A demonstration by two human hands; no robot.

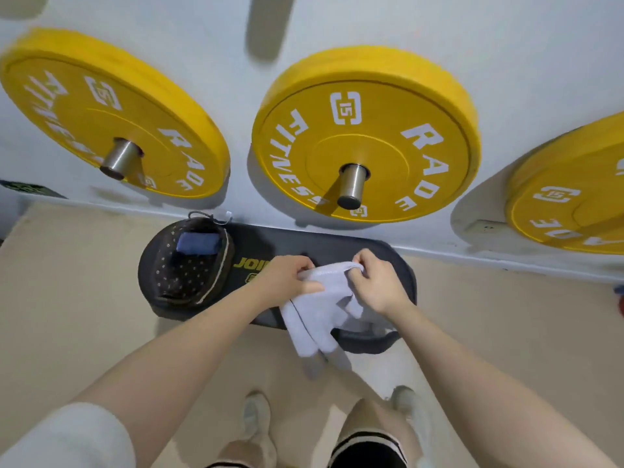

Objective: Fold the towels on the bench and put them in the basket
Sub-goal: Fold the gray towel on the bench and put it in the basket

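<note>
Three yellow weight plates hang on the wall beyond the hands. Under the grip lies the black bench, pushed against that wall. The dark dotted basket sits on the bench left of the grip, a blue towel inside. Left hand and right hand each pinch the top edge of the pale grey towel, which hangs below them over the bench's near edge.

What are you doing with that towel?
A person is standing at a black bench and folding a light grey towel. The left hand and the right hand each pinch its top edge, and the rest hangs down over the front of the bench. A dark dotted basket sits on the bench's left end with a blue towel already inside.
</note>
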